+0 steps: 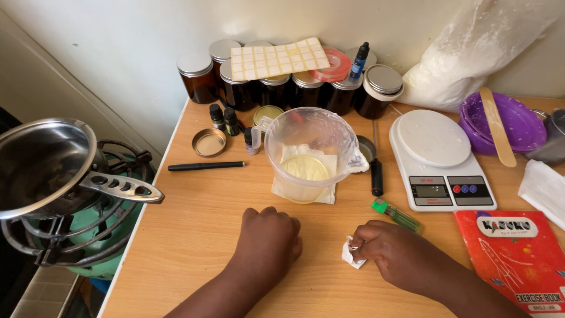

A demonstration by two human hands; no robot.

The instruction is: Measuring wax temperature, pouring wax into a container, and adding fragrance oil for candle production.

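Pinching a crumpled white tissue [351, 254] against the wooden table [200, 224], the right hand [395, 254] is closed on it. Left hand [268, 238] is fisted, empty, just left of it. The plastic measuring jug [310, 154] is set straight ahead, nearer the left hand.

Left hand [268, 238] curled in loose fist, knuckles up, resting palm down, right hand [400, 256] fingers pinched closed, both forearms angled inward
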